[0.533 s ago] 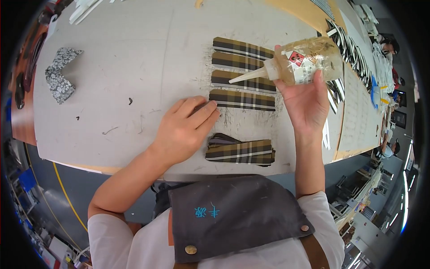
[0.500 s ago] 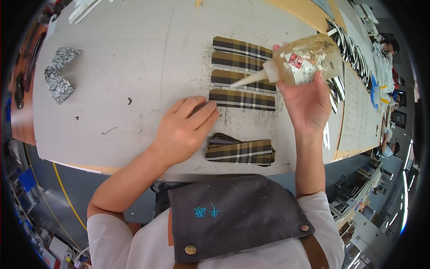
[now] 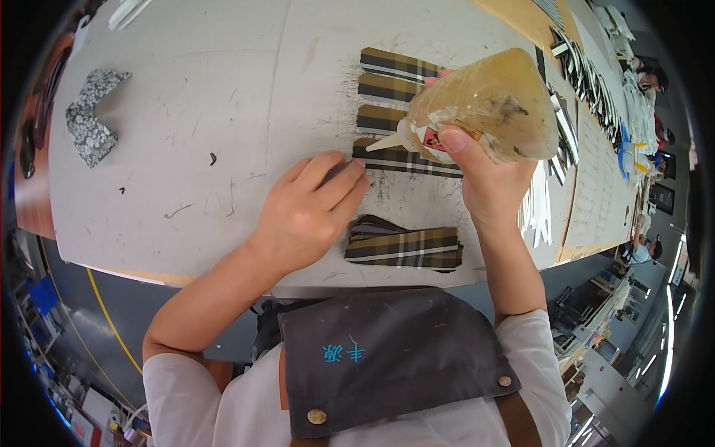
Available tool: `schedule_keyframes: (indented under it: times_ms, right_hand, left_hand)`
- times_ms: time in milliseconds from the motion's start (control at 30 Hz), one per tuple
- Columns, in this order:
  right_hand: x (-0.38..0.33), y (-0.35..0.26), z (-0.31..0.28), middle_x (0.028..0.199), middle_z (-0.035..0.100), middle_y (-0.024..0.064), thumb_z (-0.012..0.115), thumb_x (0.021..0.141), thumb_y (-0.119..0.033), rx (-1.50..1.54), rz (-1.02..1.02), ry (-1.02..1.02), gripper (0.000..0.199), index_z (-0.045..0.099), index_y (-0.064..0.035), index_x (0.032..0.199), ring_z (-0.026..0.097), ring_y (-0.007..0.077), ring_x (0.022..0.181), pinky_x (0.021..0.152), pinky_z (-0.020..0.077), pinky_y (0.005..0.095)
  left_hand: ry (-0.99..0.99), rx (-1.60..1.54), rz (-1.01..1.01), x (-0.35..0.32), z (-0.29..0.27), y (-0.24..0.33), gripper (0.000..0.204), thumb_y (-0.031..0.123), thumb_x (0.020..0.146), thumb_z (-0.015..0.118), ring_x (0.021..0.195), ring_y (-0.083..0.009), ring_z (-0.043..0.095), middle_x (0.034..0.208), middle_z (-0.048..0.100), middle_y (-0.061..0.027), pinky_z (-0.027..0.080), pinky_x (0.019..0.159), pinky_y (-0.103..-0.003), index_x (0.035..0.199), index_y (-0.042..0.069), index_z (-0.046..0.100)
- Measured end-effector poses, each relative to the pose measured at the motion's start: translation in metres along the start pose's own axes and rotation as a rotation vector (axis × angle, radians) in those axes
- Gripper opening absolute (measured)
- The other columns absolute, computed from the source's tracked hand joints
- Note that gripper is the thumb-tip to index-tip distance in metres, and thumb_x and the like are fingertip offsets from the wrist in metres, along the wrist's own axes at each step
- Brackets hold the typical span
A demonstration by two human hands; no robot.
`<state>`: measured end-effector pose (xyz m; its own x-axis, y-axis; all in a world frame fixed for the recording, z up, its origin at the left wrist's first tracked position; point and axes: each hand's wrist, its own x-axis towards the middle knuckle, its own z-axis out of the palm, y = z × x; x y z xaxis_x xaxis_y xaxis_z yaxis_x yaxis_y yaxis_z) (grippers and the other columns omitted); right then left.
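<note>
My right hand [image 3: 493, 182] is closed around a translucent, yellowish squeeze bottle [image 3: 514, 97] with a long pale nozzle. The bottle is tilted, and its nozzle tip is over the left part of the nearest strip in a row of plaid fabric strips [image 3: 387, 115]. Their right ends are partly hidden by the bottle. My left hand [image 3: 302, 212] is closed, its fingertips at the left end of that nearest strip [image 3: 413, 161]. Something dark shows between its fingers, too covered to name. Closer to me lies a pile of plaid strips [image 3: 406, 247].
A grey floral fabric piece [image 3: 93, 119] lies at the left of the table [image 3: 171, 216]. Black-and-white strips [image 3: 588, 74] are heaped at the right. Dark glue marks and thread bits dot the tabletop. Other people [image 3: 649, 246] are at the far right.
My right hand has brought the bottle nearer and tipped it, moving the nozzle tip from the second-nearest strip to the nearest strip's left part. My left hand has barely moved.
</note>
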<state>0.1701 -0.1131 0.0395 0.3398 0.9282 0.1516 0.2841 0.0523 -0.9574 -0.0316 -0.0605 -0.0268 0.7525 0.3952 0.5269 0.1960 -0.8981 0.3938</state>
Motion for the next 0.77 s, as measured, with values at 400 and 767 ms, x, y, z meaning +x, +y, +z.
schedule_keyframes:
  times_ms: [400,767]
  right_hand:
    - [0.003,0.006,0.006,0.119,0.060,0.0184,0.081,0.075,-0.012,-0.070,-0.108,-0.073,0.064,0.048,0.0050,0.127,0.060,0.0282,0.113,0.093,0.0515,0.0397]
    - [0.001,0.004,0.004,0.132,0.052,0.0210,0.085,0.070,-0.010,-0.123,-0.188,-0.098,0.090,0.029,0.0009,0.140,0.057,0.0310,0.118,0.094,0.0519,0.0418]
  left_hand:
    - [0.000,-0.017,-0.008,0.001,-0.001,0.000,0.030,0.002,0.062,0.064,0.092,-0.0265,0.061,0.104,0.066,-0.0093,0.054,0.071,-0.036,0.091,-0.003,0.069]
    - [-0.029,0.028,0.013,-0.002,0.001,0.000,0.038,0.008,0.064,0.062,0.098,-0.0265,0.058,0.105,0.063,-0.0120,0.054,0.077,-0.035,0.100,-0.004,0.067]
